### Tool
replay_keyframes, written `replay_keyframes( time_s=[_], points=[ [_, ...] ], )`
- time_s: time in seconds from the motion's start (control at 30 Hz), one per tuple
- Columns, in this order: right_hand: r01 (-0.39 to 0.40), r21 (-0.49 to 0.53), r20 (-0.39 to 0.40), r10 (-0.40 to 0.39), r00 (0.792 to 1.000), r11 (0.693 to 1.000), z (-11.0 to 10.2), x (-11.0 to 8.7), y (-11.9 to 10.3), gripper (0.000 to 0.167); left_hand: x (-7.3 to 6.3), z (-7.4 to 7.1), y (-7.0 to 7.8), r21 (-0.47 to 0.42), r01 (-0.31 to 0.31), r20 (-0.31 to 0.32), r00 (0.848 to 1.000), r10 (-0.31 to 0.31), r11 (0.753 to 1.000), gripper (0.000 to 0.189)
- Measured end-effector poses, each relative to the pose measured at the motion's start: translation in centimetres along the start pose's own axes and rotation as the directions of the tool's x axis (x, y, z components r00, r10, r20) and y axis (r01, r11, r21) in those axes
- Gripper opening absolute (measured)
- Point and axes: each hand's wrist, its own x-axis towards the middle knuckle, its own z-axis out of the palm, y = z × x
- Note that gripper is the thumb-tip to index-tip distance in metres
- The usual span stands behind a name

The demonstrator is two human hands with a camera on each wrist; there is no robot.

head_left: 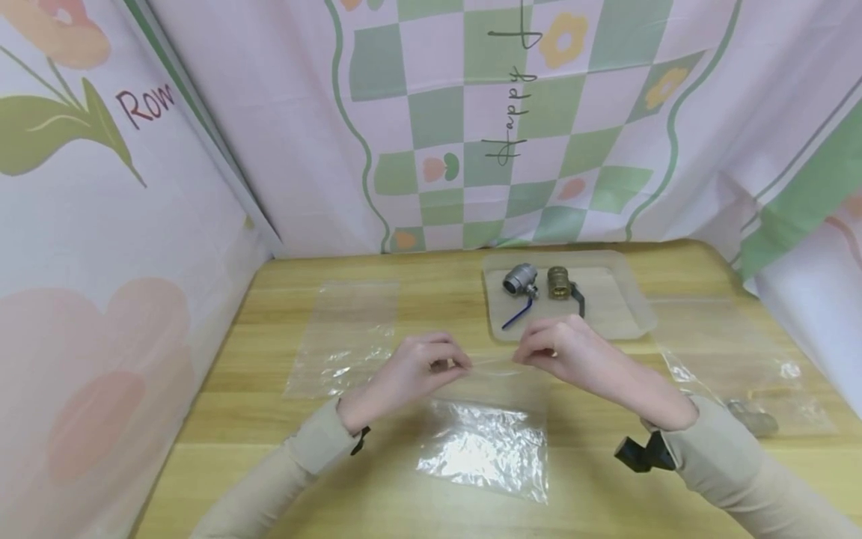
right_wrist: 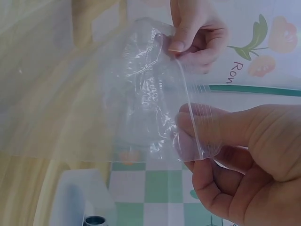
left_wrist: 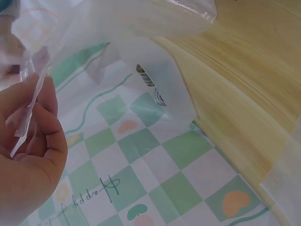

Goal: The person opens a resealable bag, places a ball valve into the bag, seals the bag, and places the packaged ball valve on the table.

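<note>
A clear zip-lock plastic bag (head_left: 485,449) hangs between both hands over the middle of the table, its lower part catching the light. My left hand (head_left: 424,365) pinches one end of the bag's top edge between thumb and fingers. At the opposite end, my right hand (head_left: 579,355) pinches the same edge. The right wrist view shows the seal strip of the bag (right_wrist: 150,94) running from one hand to the other, with the right thumb (right_wrist: 221,125) against the film. Nothing is visible inside this bag.
Behind the right hand, a translucent tray (head_left: 616,299) holds a silver ball valve (head_left: 520,279) with a blue lever and a brass valve (head_left: 558,283) with a dark lever. Another clear bag (head_left: 350,329) lies left. At right, a bag (head_left: 714,337) lies by a greyish object (head_left: 754,419).
</note>
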Motion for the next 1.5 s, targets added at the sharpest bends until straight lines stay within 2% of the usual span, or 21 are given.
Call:
replay_keyframes(
  time_s=[0.43,0.73,1.0,1.17,1.33,1.5],
  points=[
    [-0.114,-0.018,0.002,0.114,0.993,0.993,-0.13,-0.2,0.25,0.024,0.14,-0.06,-0.04,-0.006,-0.123,0.031,0.992,0.123,0.992,0.006],
    [-0.163,-0.056,-0.002,0.163,0.987,0.985,-0.1,-0.07,0.12,0.023,0.05,-0.14,0.29,-0.045,-0.074,0.031,0.997,0.075,0.996,0.004],
    [-0.112,-0.063,-0.008,0.112,0.994,0.992,-0.11,-0.09,0.02,0.025,-0.12,-0.4,0.06,-0.022,0.001,0.036,0.999,0.0,1.0,0.009],
    [-0.124,-0.053,-0.018,0.123,0.992,0.991,-0.09,-0.17,0.07,0.025,-0.14,-0.75,0.11,-0.016,-0.016,0.078,0.997,0.017,1.0,0.006],
    [-0.202,-0.065,-0.022,0.201,0.979,0.977,-0.01,-0.11,0.07,0.022,-0.19,-0.8,0.12,-0.022,-0.058,0.121,0.991,0.06,0.998,0.006],
    [-0.262,-0.084,-0.03,0.26,0.965,0.961,-0.01,0.03,-0.06,0.019,-0.13,-0.52,0.16,-0.02,-0.064,0.105,0.992,0.066,0.998,0.004]
  ],
)
